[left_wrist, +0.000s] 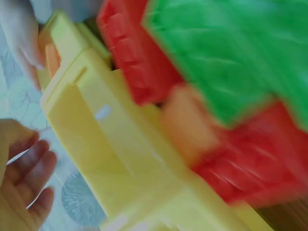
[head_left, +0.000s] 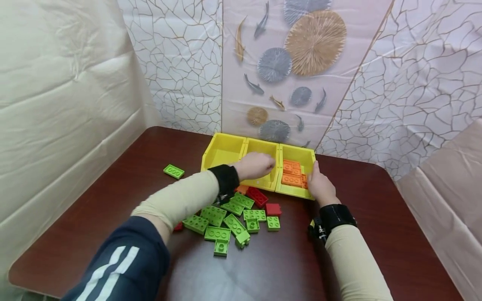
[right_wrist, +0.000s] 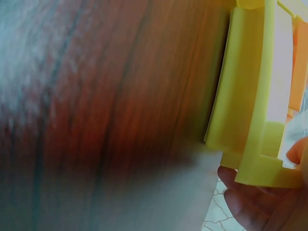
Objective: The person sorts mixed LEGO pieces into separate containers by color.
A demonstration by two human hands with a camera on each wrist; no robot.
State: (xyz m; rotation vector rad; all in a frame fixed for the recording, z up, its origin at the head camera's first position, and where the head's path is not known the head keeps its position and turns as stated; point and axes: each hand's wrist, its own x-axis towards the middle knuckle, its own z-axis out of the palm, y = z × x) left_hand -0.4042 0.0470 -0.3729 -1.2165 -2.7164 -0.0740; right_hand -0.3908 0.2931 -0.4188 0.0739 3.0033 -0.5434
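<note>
Three yellow bins stand joined in a row at the back of the table. My left hand (head_left: 255,166) is over the middle bin (head_left: 268,183); in the left wrist view its fingers (left_wrist: 36,166) bend loosely with nothing between them. At the row's right end, my right hand (head_left: 321,186) grips the side wall of the right bin (head_left: 297,151). The right wrist view shows fingertips (right_wrist: 240,204) under that bin's edge and the thumb on its inner side. Orange building bricks (head_left: 292,179) lie inside the right bin. The left bin (head_left: 226,150) holds nothing visible.
Several green bricks (head_left: 213,215) are heaped before the bins, partly hidden by my left forearm. Among them are a red brick (head_left: 257,196), another red brick (head_left: 273,209) and an orange brick (head_left: 242,189). A lone green brick (head_left: 173,171) lies farther left. Patterned cloth hangs behind.
</note>
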